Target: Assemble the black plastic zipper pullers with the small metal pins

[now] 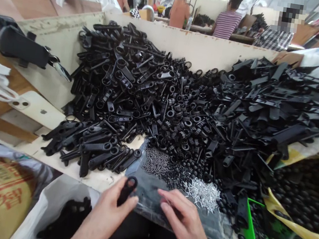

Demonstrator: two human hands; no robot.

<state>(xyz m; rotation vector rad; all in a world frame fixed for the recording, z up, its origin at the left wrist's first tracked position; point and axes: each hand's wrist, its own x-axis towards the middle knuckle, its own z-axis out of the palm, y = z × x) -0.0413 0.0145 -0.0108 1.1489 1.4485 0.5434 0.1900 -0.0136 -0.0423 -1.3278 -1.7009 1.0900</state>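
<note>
Left hand (106,215) pinches a black plastic arm (127,188) with a ring end, just above the dark sheet (147,197). Right hand (184,221) rests loosely open on that sheet, empty as far as I can see. Most work looks undone: the matte heap (180,98) on the bench (93,179) dwarfs the laid-out arms (97,154). Bright steel pins (202,192) lie near.

Btm of black part (128,186) hidden behind left hand (109,212).

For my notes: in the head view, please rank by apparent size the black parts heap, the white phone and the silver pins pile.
1. black parts heap, by far
2. white phone
3. silver pins pile, smaller although nearer the camera
</note>
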